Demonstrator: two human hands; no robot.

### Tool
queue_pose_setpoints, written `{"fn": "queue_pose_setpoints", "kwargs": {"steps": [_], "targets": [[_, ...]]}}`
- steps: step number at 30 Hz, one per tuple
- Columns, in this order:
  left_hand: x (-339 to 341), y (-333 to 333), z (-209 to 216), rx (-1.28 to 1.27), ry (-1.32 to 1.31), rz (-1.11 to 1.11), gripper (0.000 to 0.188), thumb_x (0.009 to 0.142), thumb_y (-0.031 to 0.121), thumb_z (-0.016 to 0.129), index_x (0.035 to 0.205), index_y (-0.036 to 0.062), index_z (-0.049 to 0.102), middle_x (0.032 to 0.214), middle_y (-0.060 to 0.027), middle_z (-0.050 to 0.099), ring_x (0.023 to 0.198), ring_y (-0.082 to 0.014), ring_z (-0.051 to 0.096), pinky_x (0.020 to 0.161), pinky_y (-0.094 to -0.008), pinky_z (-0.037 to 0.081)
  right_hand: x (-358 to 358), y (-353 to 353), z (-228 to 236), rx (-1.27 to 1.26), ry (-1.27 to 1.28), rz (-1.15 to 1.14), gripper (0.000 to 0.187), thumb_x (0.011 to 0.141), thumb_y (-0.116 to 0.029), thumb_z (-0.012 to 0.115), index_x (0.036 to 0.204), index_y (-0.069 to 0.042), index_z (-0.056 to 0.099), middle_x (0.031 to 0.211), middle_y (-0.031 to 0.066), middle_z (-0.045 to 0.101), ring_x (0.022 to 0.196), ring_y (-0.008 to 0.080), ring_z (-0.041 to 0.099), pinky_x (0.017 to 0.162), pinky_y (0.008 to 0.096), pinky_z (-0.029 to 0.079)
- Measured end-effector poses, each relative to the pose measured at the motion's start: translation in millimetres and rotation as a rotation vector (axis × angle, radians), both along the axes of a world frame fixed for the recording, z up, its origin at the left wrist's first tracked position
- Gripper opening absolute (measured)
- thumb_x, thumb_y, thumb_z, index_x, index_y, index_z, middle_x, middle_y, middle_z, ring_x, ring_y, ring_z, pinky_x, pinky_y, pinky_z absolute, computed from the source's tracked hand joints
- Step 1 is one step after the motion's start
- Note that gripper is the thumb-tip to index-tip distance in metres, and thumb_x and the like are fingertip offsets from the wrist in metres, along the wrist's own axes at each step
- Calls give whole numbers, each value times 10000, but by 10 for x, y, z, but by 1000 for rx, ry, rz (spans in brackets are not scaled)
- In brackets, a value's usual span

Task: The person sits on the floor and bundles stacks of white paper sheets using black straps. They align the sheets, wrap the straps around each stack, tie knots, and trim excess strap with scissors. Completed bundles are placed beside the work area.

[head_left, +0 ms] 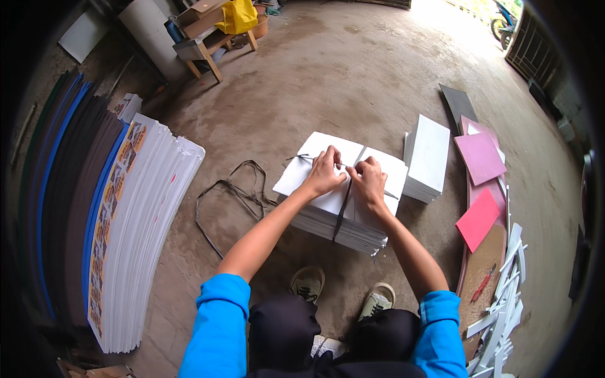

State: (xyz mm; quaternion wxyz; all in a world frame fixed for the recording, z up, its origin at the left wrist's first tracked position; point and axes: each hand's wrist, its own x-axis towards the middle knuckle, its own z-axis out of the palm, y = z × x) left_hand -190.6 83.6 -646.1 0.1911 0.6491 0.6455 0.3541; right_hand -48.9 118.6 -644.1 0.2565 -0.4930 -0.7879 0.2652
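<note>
A stack of white sheets point(302, 223) sits on the floor before my feet. One dark strap point(341, 214) runs over its top and down the near side, and another crosses it. My left hand point(325, 173) is over the top of the stack, fingers pinched on the strap near the crossing. Close beside it, my right hand point(369, 181) pinches the strap too, its fingertips almost meeting the left ones. The exact grip between the fingertips is partly hidden. A loose length of dark strap point(233, 183) lies looped on the floor left of the stack.
A smaller white stack point(428, 154) stands just right. Beyond it lie pink sheets point(480, 157), a red sheet point(478, 220), red-handled pliers or cutters point(484, 283) and white offcuts point(501, 315). Tall rows of sheets point(151, 220) line the left. A wooden bench point(205, 50) stands far left.
</note>
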Motion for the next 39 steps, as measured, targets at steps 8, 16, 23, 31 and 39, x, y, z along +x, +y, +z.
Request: {"fn": "queue_pose_setpoints", "kwargs": {"steps": [8,16,23,31,39], "targets": [[-907,687,269,180,226,112,327,708,201,636,932,94,423,868,-16,493,893,-211,440,840,-372,278,-982,1032,202,169,144,172,218,738,-212,648,723,5,631,922,116,528,845,263,535,751,398,390],[-1384,1317,-246,32,175,197,327,748,185,603,1016,92,439,1024,-55,503,1045,-236,419,919,-422,245,-1634,1717,-311,218,68,154,199,756,-135,621,782,61,597,1114,217,426,911,331,532,752,405,443],[-1276,1363,-877,184,584,337,490,871,196,384,1329,38,309,1420,-125,244,1333,-249,182,1075,-453,138,-1842,1727,-972,530,-85,83,390,843,-178,427,1206,-34,438,1303,141,400,1263,292,309,1065,461,161],[-1324,1268,-921,239,538,392,456,881,210,396,1311,64,345,1391,-113,307,1307,-258,246,1057,-482,159,-1864,1647,-897,578,-115,153,451,792,-146,463,1227,-34,426,1306,137,405,1264,292,314,1053,446,207],[-975,-646,-1272,-26,324,265,623,776,149,598,1332,129,317,1438,-96,186,1339,-265,140,1063,-536,89,-1361,332,-1273,629,-125,237,496,775,-89,517,1254,-46,398,1280,176,364,1241,326,290,1047,470,173]]}}
